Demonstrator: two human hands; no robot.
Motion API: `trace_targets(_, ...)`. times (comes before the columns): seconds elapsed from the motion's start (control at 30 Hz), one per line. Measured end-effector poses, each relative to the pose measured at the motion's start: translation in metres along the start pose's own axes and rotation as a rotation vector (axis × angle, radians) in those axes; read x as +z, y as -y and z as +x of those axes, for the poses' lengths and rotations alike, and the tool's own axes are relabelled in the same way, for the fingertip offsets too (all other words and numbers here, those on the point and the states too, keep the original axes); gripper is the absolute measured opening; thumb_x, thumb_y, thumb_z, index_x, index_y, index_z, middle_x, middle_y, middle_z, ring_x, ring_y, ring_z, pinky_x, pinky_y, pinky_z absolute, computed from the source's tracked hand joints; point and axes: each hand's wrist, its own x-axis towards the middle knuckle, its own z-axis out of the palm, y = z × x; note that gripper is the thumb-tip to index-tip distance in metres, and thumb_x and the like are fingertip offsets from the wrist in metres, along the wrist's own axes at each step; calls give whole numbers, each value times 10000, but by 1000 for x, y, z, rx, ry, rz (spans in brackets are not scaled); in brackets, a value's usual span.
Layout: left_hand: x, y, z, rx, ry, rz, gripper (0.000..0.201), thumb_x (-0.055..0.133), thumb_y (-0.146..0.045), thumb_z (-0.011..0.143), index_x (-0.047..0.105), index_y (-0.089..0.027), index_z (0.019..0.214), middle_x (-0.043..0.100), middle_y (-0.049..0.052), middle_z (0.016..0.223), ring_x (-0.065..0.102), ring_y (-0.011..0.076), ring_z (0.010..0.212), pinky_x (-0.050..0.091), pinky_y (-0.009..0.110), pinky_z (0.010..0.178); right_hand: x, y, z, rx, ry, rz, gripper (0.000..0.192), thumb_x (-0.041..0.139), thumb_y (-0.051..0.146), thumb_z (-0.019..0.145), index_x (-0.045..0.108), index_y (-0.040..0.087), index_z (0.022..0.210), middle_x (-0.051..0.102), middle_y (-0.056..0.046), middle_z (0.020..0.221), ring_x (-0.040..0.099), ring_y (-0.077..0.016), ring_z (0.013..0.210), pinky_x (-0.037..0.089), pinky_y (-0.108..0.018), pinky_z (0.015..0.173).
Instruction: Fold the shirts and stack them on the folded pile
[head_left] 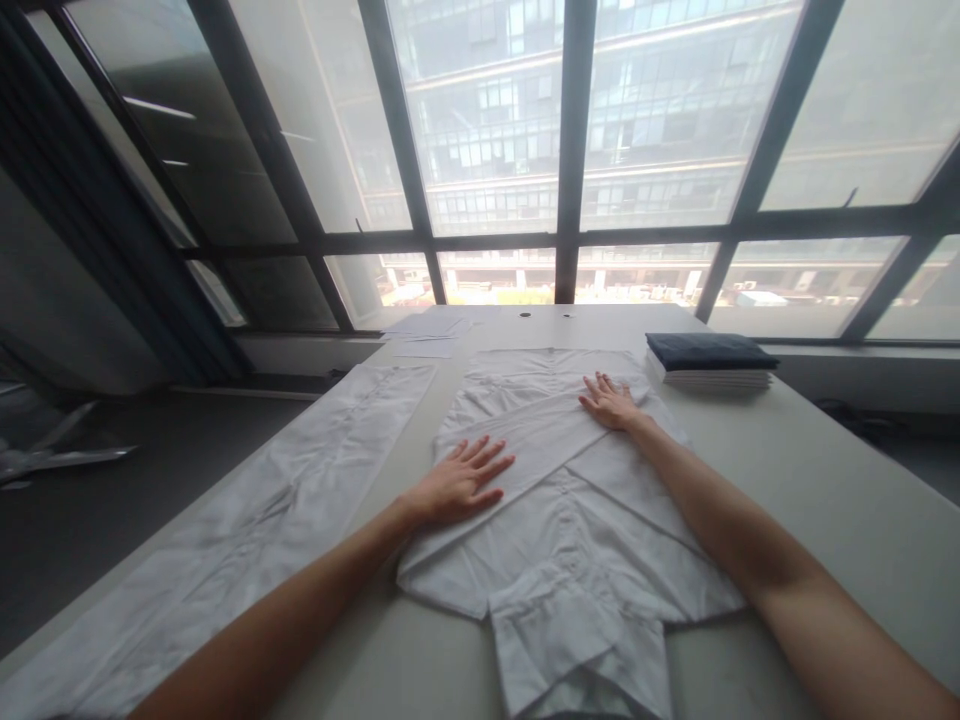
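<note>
A white cloth (247,520) lies along the desk's (825,480) left side. Beside it, the left hand (459,484), fingers spread flat, presses the white shirt's (570,520) folded sleeve. The right hand (611,402), also flat, rests farther up, nearer the collar.

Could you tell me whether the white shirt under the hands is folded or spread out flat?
Partly folded: the white cotton shirt has its sleeves crossed over its body, with both the left hand and right hand pressing flat.
</note>
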Motion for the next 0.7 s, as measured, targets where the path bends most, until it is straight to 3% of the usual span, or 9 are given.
trace_targets(0.13, 1, 0, 0, 1, -8, 4, 655, 339, -644, 1037, 254, -357, 1619, 162, 50, 1694, 131, 365, 1554, 120, 583, 1229, 1, -5, 1, 146, -24, 16, 725, 223, 576, 1034, 198, 167, 1632, 113, -167, 1703, 96, -302, 1569, 88, -613, 1216)
trace_targets(0.33, 0, 1, 0, 0, 4, 12, 649, 316, -646, 1041, 209, -383, 1624, 129, 34, 1700, 116, 357, 1558, 114, 590, 1227, 0, -8, -1, 165, -93, 20, 736, 312, 538, 1024, 147, 174, 1642, 107, -185, 1700, 201, -316, 1548, 164, -564, 1215)
trace_targets(0.5, 2, 3, 0, 3, -14, 13, 641, 326, -641, 1042, 208, -394, 1621, 141, 27, 1698, 128, 346, 1558, 121, 572, 1232, 1, -6, -4, 152, -92, 1, 664, 285, 487, 1036, 286, 150, 1608, 247, -178, 1671, 214, -293, 1545, 173, -526, 1220)
trace_targets(0.6, 2, 3, 0, 5, -30, 9, 633, 346, -635, 1040, 233, -396, 1616, 156, 30, 1695, 145, 349, 1555, 135, 569, 1231, 2, -3, -8, 157, -168, 1, 663, 302, 468, 1037, 245, 157, 1619, 246, -184, 1671, 230, -291, 1540, 212, -523, 1205)
trace_targets(0.7, 2, 3, -1, 6, -25, 20, 627, 348, -631, 1041, 242, -398, 1613, 157, 29, 1694, 147, 352, 1554, 145, 580, 1228, -2, 3, -13, 100, -273, -56, 605, 355, 424, 1028, 390, 130, 1555, 337, -199, 1631, 259, -315, 1524, 191, -549, 1205)
